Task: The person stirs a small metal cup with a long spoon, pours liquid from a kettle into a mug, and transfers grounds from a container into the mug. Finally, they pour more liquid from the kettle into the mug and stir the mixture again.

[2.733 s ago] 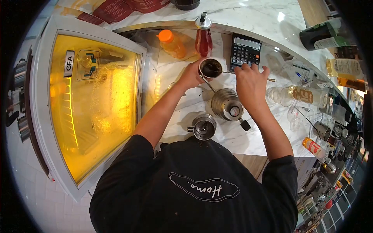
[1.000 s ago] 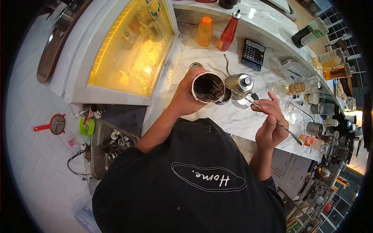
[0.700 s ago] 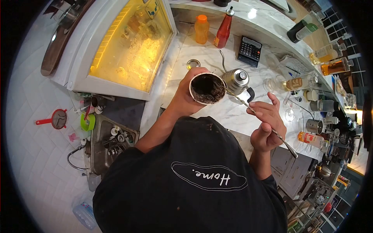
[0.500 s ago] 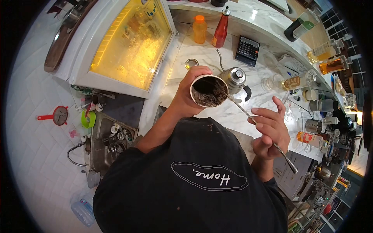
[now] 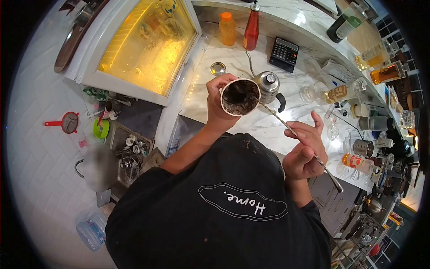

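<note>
Overhead, a lit yellow display case fills the upper left, and a marble counter runs from it toward the right, crowded at its far end with bottles and jars. A sink full of small utensils sits lower left. On the counter stand a steel gooseneck kettle, a calculator, an orange bottle and a red one.

The left hand is wrapped round a white cup, held up off the counter and tipped so its dark, residue-coated inside faces the camera. The right hand sits lower right of the cup, thumb and forefinger pinching a long thin spoon near mid-shaft, other fingers loosely spread. The spoon's long axis runs diagonally, its tip up-left at the cup's rim, its handle end down-right past the hand. I cannot tell whether the tip touches the residue.
</note>
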`<state>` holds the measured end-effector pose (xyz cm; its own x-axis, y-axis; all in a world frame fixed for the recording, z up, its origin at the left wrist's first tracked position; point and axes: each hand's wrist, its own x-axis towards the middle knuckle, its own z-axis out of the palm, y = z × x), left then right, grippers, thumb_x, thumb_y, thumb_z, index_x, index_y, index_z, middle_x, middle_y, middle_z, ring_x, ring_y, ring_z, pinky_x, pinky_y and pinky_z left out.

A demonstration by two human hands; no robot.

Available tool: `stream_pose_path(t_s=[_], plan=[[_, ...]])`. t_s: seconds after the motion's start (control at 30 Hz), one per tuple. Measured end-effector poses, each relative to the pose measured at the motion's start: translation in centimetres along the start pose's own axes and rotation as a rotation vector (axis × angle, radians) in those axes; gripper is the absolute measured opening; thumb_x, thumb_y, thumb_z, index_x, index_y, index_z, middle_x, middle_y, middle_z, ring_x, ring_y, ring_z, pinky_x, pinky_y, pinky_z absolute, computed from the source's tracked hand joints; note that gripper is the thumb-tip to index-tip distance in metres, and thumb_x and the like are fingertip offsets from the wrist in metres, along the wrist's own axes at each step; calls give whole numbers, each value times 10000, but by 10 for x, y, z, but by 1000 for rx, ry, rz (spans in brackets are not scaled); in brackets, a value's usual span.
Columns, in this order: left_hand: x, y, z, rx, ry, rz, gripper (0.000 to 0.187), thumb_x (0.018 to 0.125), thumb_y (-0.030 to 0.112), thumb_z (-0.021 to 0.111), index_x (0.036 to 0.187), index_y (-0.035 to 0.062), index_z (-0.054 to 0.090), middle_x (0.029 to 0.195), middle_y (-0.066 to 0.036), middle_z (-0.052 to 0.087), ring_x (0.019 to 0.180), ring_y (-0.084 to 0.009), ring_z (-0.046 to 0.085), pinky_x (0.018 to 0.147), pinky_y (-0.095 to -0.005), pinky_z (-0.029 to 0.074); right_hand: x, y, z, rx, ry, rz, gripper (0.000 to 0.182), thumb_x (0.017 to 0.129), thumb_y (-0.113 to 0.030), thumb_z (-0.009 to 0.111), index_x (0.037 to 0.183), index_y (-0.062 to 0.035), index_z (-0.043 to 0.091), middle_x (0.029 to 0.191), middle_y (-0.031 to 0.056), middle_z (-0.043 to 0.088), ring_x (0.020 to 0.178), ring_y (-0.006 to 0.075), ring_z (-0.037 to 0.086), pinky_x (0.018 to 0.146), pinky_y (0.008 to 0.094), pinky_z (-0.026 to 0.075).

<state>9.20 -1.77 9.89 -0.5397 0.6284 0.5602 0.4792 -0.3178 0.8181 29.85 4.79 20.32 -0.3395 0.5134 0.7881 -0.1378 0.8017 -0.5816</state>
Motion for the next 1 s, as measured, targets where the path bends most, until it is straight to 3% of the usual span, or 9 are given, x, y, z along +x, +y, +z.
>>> stream_pose_path(t_s=[0.03,0.27,0.37,0.57,0.67,1.0], plan=[[2,1,4,-18,49,-2,837,665,20,930,1272,42,354,1265,-105,516,1036,-210,604,894,-319,497,0,1,-1,10,1,-6,318,1109,-346,456,1096,-79,629,764,91,742,825,291,767,1046,626,404],[24,-4,28,-70,108,184,876,665,50,960,1243,79,303,1265,-149,499,1071,-217,597,945,-343,486,11,13,-10,12,-66,-18,342,1105,-357,462,1009,-72,626,765,88,732,834,283,763,1050,624,402],[30,-3,29,-78,119,174,868,657,48,963,1221,85,304,1261,-158,498,1072,-230,587,956,-358,477,16,20,-10,47,-63,-25,363,1107,-359,454,969,-65,616,763,91,726,833,285,760,1052,628,398],[41,-16,34,-67,184,203,854,660,36,953,1213,86,305,1265,-182,502,1089,-249,567,966,-366,467,23,35,-11,95,-91,-39,378,1111,-366,434,976,-56,604,747,105,714,815,293,755,1056,635,393],[45,-19,34,1,170,233,833,673,43,947,1201,90,305,1283,-194,519,1174,-254,571,1047,-381,460,26,39,-11,98,-96,-25,472,1119,-434,359,970,-45,580,745,149,696,791,300,743,1080,660,373],[53,-29,34,6,166,209,849,658,63,958,1197,93,303,1260,-195,533,1112,-248,567,1007,-371,455,28,52,-9,106,-88,-22,400,1123,-393,369,1021,-60,565,743,135,697,786,300,746,1075,660,375]])
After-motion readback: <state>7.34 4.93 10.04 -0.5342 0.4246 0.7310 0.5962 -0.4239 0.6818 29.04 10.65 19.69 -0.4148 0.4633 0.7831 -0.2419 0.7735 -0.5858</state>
